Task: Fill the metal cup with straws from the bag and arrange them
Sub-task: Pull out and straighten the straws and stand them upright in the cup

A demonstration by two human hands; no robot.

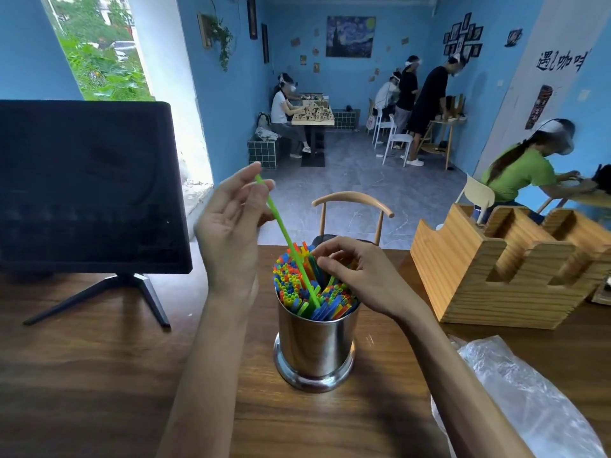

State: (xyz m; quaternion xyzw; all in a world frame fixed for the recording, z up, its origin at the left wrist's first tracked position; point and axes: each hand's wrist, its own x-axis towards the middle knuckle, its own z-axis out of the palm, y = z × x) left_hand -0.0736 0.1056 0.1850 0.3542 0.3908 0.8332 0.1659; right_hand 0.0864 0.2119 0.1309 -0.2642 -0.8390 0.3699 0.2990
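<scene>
A shiny metal cup [315, 345] stands in the middle of the wooden table [99, 375], packed with coloured straws [294, 282] in blue, red, yellow and green. My left hand [231, 223] is raised above and left of the cup and pinches the top of one green straw [284, 233], whose lower end sits slanted among the others. My right hand [357, 276] rests over the cup's right rim with curled fingers touching the straw tops. A clear plastic bag [515, 395] lies flat at the lower right.
A dark monitor [86, 183] on a tripod stand fills the left of the table. A wooden organiser box [479, 276] sits at the right. A chair back [352, 206] stands behind the table. Several people work at tables farther back.
</scene>
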